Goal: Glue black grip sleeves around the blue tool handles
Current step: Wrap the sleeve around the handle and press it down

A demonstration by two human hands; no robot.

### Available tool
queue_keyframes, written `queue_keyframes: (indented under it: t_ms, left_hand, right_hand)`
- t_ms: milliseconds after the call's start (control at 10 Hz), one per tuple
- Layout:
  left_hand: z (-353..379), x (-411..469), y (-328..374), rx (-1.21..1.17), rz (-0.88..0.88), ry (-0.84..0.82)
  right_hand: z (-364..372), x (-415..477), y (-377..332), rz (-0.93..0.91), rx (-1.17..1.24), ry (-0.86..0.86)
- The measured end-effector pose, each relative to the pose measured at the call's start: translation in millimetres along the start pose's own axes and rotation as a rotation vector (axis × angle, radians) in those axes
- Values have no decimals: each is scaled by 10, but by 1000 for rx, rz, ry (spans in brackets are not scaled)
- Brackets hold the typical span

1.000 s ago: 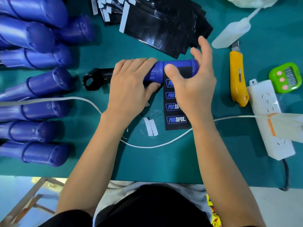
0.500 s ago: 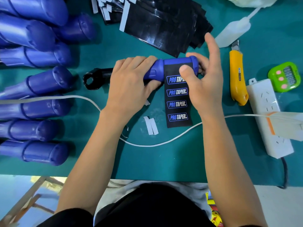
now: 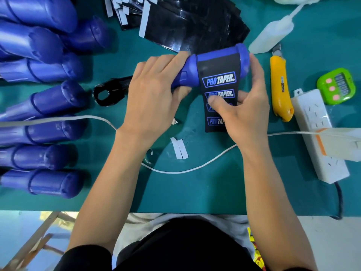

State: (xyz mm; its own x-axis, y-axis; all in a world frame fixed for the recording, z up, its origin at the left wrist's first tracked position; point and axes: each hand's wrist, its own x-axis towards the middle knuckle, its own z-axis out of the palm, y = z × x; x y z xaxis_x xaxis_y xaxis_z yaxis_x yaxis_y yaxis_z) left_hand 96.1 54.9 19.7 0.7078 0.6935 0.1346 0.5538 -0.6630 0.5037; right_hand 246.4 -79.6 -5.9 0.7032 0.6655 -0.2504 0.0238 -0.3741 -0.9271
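A blue tool handle (image 3: 190,74) with a black metal head (image 3: 109,92) is raised at its right end above the green mat (image 3: 195,188). My left hand (image 3: 154,98) grips the handle's narrow middle. A black grip sleeve (image 3: 218,79) printed PRO TAPER lies stuck over the thick end and hangs down toward me. My right hand (image 3: 242,106) cups the handle's end cap with its fingers while the thumb presses on the sleeve's hanging part.
Several bare blue handles (image 3: 48,98) lie stacked at the left. A pile of black sleeves (image 3: 187,28) sits at the back. At the right are a glue bottle (image 3: 273,36), a yellow utility knife (image 3: 280,89), a green timer (image 3: 336,86) and a white power strip (image 3: 316,132). A white cable (image 3: 175,171) and peeled backing strips (image 3: 179,147) lie near my arms.
The handle's thick end has lifted and tilted up to the right. My right thumb has slid down from the handle onto the sleeve's hanging part; more of the sleeve now lies over the handle.
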Motion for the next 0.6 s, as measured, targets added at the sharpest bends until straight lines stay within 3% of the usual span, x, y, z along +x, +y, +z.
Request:
queue_keyframes:
  t_ms: [100,400,600]
  left_hand:
    - [-120,-1,88,-33,11,19]
    - [-364,-68,161,-317,8,-174]
    - [-439,201,86,-672,47,-517]
  right_hand:
    - [-85,34,-24,-67,54,-41]
    - [-285,123,-224,-359,142,-120]
    - [-430,164,-338,-475,150,-229]
